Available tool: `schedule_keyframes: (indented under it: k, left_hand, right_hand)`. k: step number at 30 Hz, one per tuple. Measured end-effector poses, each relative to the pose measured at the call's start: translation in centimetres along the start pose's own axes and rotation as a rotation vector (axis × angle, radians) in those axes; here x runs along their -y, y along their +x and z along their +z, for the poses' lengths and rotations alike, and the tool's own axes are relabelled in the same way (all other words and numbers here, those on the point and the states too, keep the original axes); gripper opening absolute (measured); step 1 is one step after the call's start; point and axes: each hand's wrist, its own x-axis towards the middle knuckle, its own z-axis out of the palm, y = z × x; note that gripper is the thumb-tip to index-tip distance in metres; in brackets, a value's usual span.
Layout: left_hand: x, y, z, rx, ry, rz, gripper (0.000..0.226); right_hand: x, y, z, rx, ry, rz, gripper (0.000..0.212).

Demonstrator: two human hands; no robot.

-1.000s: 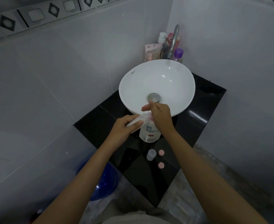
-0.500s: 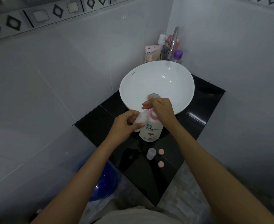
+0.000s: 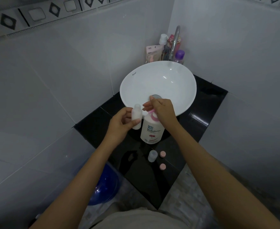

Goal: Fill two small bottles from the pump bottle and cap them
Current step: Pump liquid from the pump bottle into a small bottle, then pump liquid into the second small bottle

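Left hand [image 3: 119, 128]: fingers wrapped around a small filled bottle [image 3: 136, 119], upright, at 9 o'clock of the Shokubutsu pump bottle [image 3: 152, 129]. Right hand [image 3: 165, 111] rests on the pink pump head [image 3: 153, 115], fingers loosely spread. Second small bottle [image 3: 152, 155] and two pink caps [image 3: 162, 154] stand at 6 o'clock on the table [image 3: 152, 182].

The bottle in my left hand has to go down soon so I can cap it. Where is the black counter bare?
Bare counter lies left of the empty small bottle and two pink caps, below the left hand. More lies right of the pump bottle, beside the sink. The corner behind the sink is crowded with toiletries.
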Motion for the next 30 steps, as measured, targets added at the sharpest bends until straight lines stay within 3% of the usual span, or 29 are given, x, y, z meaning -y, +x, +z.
schedule_keyframes:
  k: [6,14,25,30]
  left_hand:
    - [1.7,-1.1,-0.6,0.006,0.102,-0.051,0.029]
    - [8.5,-4.7,1.1,0.045,0.3,-0.244,0.035]
    - [11.3,-5.1,1.1,0.127,0.374,-0.285,0.032]
    - [11.4,-5.0,1.3,0.125,0.561,-0.249,0.06]
  right_hand:
    - [-0.1,0.0,0.0,-0.016,0.018,0.0,0.038]
    - [0.2,-0.1,0.1,-0.027,0.032,-0.002,0.04]
    - [0.3,-0.3,0.2,-0.022,0.02,0.01,0.041]
    - [0.3,-0.3,0.2,-0.026,0.013,0.0,0.042]
